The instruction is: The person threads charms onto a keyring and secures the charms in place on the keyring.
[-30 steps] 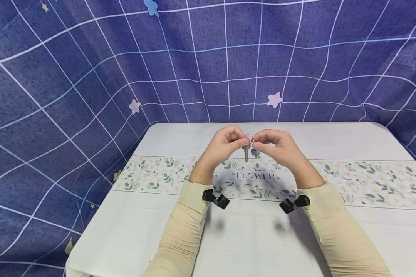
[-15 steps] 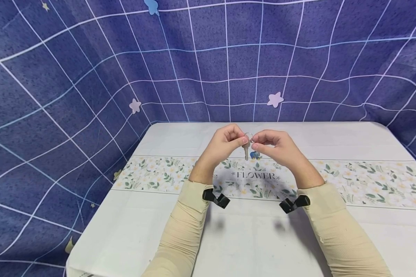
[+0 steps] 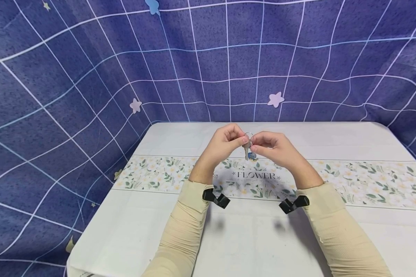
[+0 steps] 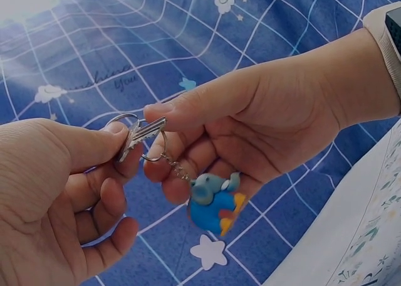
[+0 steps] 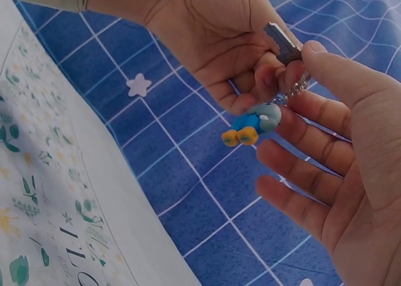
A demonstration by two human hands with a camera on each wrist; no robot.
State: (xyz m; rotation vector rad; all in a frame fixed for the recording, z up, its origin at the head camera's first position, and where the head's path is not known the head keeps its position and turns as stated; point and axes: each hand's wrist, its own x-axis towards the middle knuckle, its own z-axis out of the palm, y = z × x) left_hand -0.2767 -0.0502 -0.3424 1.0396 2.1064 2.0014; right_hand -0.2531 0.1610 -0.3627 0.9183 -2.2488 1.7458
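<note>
Above the table my left hand [image 3: 225, 143] pinches a silver key [image 3: 247, 154] by its head between thumb and index finger, and the blade points down. Close beside it, the thumb and fingers of my right hand [image 3: 275, 146] pinch a thin metal key ring [image 3: 248, 133]. From a short chain [image 4: 177, 168] on the ring hangs a blue elephant charm [image 4: 213, 214] with a grey head and yellow feet. In the right wrist view, the elephant charm [image 5: 254, 123] dangles below the key [image 5: 285, 43]. Fingers partly hide where key and ring meet.
Below the hands lies a white tablecloth [image 3: 249, 238] with a floral band [image 3: 374, 184] reading "FLOWER". A blue gridded curtain [image 3: 208, 61] with stars hangs behind and to the left of the table. Black mounts [image 3: 216, 199] sit at both wrists.
My right hand has shifted slightly left toward the left hand. The elephant charm has swung left, close behind the key blade. The left hand keeps its pinch almost in place.
</note>
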